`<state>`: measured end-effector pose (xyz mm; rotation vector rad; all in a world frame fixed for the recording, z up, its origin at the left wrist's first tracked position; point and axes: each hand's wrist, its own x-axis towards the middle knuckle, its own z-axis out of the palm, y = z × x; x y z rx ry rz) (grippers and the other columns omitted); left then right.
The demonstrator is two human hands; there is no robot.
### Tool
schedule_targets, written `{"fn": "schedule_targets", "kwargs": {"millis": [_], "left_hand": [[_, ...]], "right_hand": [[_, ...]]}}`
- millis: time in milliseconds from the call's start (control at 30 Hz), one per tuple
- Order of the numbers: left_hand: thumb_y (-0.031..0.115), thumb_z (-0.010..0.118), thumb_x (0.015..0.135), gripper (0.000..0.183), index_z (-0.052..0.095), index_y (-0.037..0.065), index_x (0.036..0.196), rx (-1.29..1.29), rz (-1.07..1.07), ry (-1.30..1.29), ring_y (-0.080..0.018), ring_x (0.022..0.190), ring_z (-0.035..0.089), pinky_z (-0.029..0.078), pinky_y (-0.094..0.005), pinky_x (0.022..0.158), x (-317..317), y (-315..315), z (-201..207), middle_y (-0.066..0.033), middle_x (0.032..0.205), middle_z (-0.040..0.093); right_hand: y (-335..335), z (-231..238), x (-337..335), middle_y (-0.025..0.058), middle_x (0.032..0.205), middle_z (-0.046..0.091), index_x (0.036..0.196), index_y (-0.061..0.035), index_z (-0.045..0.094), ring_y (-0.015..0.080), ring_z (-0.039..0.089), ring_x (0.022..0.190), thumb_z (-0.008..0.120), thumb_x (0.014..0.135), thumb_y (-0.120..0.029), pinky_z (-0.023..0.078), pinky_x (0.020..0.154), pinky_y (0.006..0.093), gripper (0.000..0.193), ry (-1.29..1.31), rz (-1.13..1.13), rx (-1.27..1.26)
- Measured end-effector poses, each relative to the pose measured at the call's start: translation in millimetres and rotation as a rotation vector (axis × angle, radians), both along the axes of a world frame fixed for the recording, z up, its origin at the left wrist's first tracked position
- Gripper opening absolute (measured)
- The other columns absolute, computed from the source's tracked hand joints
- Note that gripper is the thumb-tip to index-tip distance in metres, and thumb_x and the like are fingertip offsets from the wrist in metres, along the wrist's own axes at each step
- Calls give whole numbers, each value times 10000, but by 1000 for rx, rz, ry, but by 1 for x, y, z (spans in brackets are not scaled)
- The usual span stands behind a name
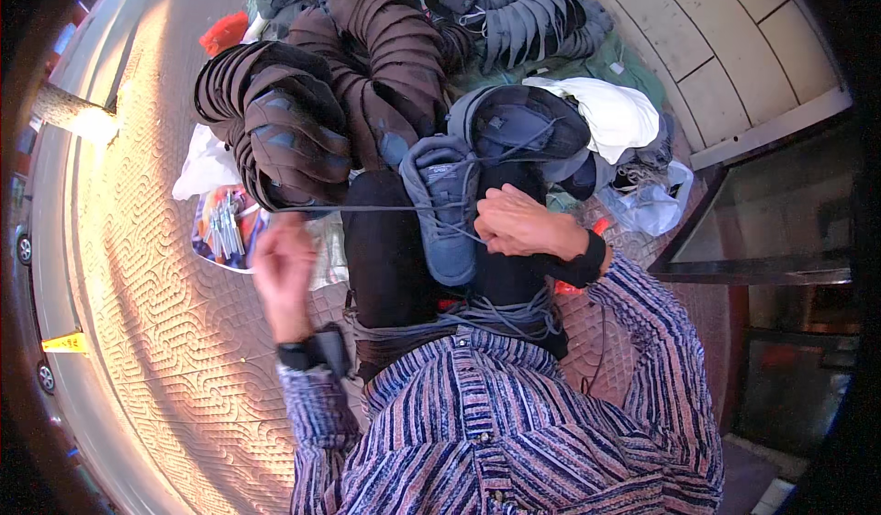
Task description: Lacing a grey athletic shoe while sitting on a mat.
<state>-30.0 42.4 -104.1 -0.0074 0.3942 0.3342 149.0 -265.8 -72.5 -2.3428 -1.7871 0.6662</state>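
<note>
A grey-blue shoe upper rests on my lap, over my dark trousers. My right hand grips its right side and pinches the lace by the eyelets. My left hand, blurred, is pulled out to the left, shut on the end of a grey lace that runs taut from the shoe. A bundle of loose grey laces lies across my lap below the shoe.
Stacks of brown shoe uppers and grey ones lie ahead on the patterned pavement. A dark bag, white cloth, a plastic bag and a packet of metal tools surround me. A glass door stands right.
</note>
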Motion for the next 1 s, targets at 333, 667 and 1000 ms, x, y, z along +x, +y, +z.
{"fn": "schedule_targets", "kwargs": {"millis": [333, 667, 1000], "left_hand": [[52, 404, 886, 156, 414, -42, 1010, 559, 40, -469, -123, 588, 392, 346, -269, 589, -42, 76, 117, -57, 775, 433], [206, 527, 873, 185, 583, 48, 952, 1115, -250, 450, -49, 650, 466, 357, -164, 551, 19, 16, 80, -6, 824, 576], [79, 532, 844, 138, 586, -41, 886, 1758, -577, 294, -162, 597, 603, 462, -284, 556, 73, -100, -28, -98, 655, 620]], "right_hand": [[22, -21, 26, 30, 698, 584, 943, -22, 601, 85, 533, 638, 612, 785, -149, 434, 592, 241, 204, 456, -553, 401], [94, -46, -80, 194, 815, 598, 892, -7, 557, 365, 588, 780, 560, 805, -158, 464, 665, 416, 175, 441, -109, 297], [45, -21, -1, 99, 600, 592, 1113, 0, 503, 165, 551, 439, 524, 835, -124, 444, 426, 298, 305, 727, -706, 291]]}}
